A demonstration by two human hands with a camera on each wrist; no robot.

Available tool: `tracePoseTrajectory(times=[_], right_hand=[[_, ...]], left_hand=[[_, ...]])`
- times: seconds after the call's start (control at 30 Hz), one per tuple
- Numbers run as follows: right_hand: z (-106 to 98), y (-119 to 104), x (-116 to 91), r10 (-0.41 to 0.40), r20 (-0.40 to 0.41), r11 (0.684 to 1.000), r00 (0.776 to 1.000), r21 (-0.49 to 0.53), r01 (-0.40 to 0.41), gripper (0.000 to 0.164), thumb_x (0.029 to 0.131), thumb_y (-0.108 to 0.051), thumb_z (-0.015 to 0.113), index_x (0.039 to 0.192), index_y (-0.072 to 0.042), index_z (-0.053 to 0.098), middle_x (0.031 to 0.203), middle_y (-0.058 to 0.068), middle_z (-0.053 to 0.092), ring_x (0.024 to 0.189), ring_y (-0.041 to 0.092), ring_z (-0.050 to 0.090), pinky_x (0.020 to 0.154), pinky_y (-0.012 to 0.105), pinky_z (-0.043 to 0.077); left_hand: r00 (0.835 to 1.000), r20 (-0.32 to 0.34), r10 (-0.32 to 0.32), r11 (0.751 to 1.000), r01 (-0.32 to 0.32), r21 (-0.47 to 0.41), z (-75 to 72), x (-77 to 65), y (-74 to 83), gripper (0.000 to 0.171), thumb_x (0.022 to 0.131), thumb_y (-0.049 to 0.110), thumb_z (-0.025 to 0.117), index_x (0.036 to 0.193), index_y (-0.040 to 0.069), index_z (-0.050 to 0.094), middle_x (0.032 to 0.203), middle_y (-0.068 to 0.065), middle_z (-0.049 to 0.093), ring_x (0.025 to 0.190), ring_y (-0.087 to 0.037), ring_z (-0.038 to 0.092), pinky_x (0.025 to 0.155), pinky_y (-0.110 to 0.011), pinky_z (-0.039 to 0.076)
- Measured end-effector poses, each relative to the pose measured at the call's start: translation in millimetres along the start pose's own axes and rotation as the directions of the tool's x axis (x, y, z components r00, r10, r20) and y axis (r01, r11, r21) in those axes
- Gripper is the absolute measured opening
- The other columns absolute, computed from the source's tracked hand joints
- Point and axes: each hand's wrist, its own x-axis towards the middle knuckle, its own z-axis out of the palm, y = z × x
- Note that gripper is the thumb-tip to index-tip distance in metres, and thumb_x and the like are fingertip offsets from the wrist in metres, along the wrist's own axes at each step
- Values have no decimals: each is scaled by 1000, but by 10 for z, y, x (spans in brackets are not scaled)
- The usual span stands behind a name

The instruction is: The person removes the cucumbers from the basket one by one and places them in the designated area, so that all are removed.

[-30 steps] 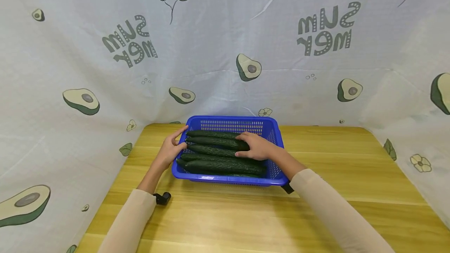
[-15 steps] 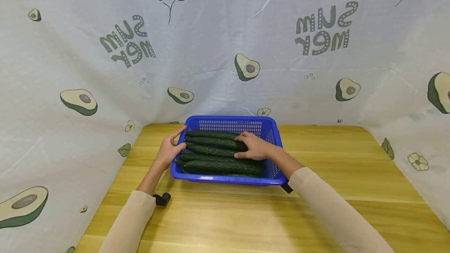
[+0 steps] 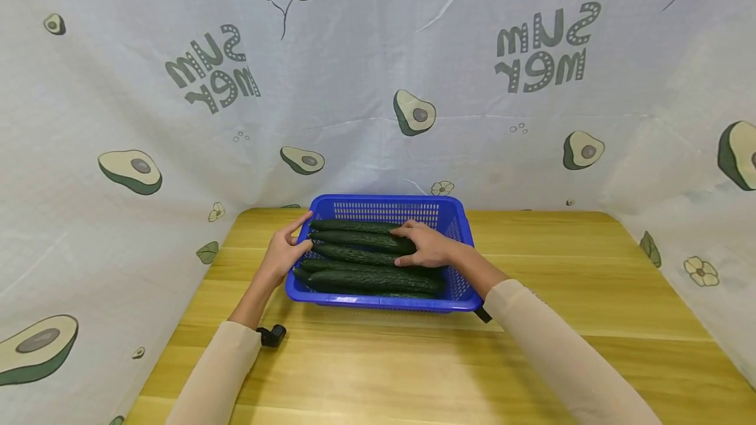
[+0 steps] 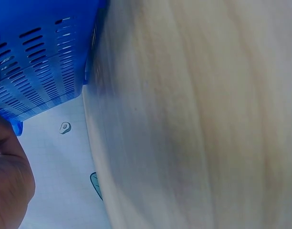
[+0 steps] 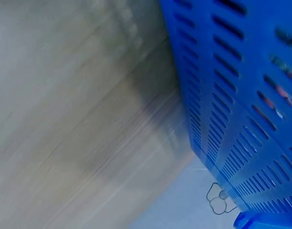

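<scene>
Cucumbers (image 3: 378,282) in a blue perforated basket (image 3: 378,302). The basket is standing toward the far side of the wooden surface (image 3: 378,372), left of centre; the cucumbers are lying inside it side by side, running left to right. The left-hand grip (image 3: 282,256) is holding the basket's left rim, its thumb lying over the edge. The right-hand grip (image 3: 426,246) is apparently clasping the right part of the second cucumber (image 3: 348,237) from the far side, fingers bending over it and thumb lying nearer; its firmness is not showing.

Handling (judged): each cucumber is probably feeling stiff and moderately heavy, and is risking a snap if bent; the bumpy skin is likely giving some friction, less if wet. Mid-length is offering the best-balanced hold, whereas one end is leaving the opposite tip to droop. The basket is looking light and slightly flexible, its opposite short rims inviting a two-handed hold.

Counts: five cucumbers are showing clearly; a green tip at left and a sliver along the near wall are suggesting more, total uncertain. One basket, two grips, two beige sleeves (image 3: 221,363) and one avocado-printed cloth (image 3: 366,51) behind are appearing.
</scene>
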Motion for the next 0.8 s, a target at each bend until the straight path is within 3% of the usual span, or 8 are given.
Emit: tracePoseTrajectory(times=[0.13,0.23,0.37,0.47,0.63,0.8], right_hand=[[-2,-10,-6,-3,-30,1000,1000,5,3,66,94,-38,72,150,-8,52,139,18,50,128,36,50,107,56,43],[-16,-15,-16,2,-45,999,999,43,0,61,95,-35,72,147,-9,54,139,19,51,129,37,51,108,57,43],[-19,-12,-13,-6,-68,997,998,75,12,57,96,-32,71,145,-8,55,141,18,55,133,37,53,111,56,43],[-6,-9,-3,-15,-96,997,995,72,22,57,96,-34,72,145,-8,56,136,15,57,129,34,54,109,54,44],[6,-7,8,-15,-133,997,991,69,24,54,95,-37,72,142,-12,61,129,12,55,124,32,54,106,53,45],[12,-20,22,0,-141,995,990,97,14,46,97,-38,70,136,-15,61,139,11,61,132,33,56,109,54,45]], left_hand=[[1000,17,-23,1000,23,-14,-4,-3,38,74,92,-1,60,160,20,40,56,-1,55,47,-11,52,50,-25,50],[999,27,-25,1000,25,-18,13,-65,168,74,91,-2,60,160,13,40,58,-6,59,48,-11,54,51,-26,51],[1000,15,-7,1000,7,-18,20,-61,132,74,91,-2,60,159,17,42,64,-8,65,50,-10,56,51,-26,52],[1000,12,-11,1000,12,-28,6,5,6,75,91,-2,60,159,21,42,63,-4,65,49,-10,55,51,-25,51],[999,30,-29,999,30,-44,-8,17,18,76,91,-3,59,161,19,39,57,0,61,48,-10,54,50,-26,52],[999,9,-35,998,35,52,-12,-14,41,75,92,4,62,159,30,41,52,6,45,43,-8,42,47,-24,45]])
